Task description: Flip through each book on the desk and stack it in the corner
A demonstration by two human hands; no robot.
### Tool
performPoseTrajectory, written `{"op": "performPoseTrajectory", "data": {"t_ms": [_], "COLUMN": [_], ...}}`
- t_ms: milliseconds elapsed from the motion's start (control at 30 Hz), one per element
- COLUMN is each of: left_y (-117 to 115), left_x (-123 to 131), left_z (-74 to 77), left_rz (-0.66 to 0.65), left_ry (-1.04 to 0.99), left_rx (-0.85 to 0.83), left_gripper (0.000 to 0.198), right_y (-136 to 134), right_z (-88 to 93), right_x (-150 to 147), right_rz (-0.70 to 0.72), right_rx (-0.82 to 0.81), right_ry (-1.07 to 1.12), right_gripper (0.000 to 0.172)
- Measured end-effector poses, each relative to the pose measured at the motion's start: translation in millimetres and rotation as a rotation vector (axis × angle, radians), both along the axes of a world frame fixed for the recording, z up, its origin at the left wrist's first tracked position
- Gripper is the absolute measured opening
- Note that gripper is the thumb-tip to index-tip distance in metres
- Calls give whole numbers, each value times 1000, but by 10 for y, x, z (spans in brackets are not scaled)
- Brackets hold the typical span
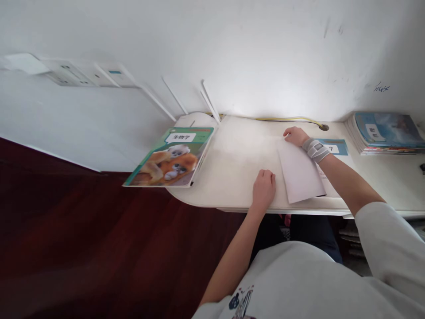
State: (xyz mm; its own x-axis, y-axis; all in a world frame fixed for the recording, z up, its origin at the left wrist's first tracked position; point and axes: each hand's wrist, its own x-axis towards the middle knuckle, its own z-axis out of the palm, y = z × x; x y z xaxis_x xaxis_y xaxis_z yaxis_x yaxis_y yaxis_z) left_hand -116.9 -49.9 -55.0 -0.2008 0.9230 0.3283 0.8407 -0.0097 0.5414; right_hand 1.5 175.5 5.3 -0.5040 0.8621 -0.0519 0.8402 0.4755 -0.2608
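A pale pinkish sheet point(302, 173) lies at a slant on the desk, partly over a blue-topped textbook point(340, 147). My right hand point(295, 135), with a grey wrist brace, is at the upper edge of this sheet. Its fingers are curled and look pinched on that edge, though the exact contact is hidden. To the left of the sheet, my left hand point(264, 189) rests on the desk near its front edge. Those fingers are folded in, with nothing visible in them.
A biology textbook point(172, 159) with monkeys on its cover overhangs the rounded left end of the white desk point(239, 155). Behind it stands a white device with antennas point(209, 99). A stack of books point(385, 133) is at the right. A yellow cable point(282, 118) runs along the wall.
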Motion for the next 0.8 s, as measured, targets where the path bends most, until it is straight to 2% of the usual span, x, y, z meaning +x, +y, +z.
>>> {"op": "performPoseTrajectory", "data": {"t_ms": [67,200,267,333,400,633,800], "left_y": [-44,-195,-271,-322,-342,-322,-353], "left_x": [10,73,114,154,195,355,344], "left_z": [-10,-15,-19,-26,-39,-142,-140], "left_rz": [-69,-255,-313,-332,-318,-202,-101], "left_ry": [-15,38,34,20,38,334,347], "left_rx": [63,137,132,141,170,250,277], "left_gripper": [16,37,32,16,10,15,17], "right_y": [62,143,161,175,190,197,105], "right_z": [-44,-142,-186,-214,-223,-187,-124], "right_x": [-6,-4,-13,-18,-11,41,122], "right_rz": [-67,-148,-166,-173,-171,-166,-145], "right_rx": [32,36,29,26,28,58,143], "right_ry": [33,55,59,63,66,69,103], "right_gripper": [33,28,25,24,23,23,29]}}
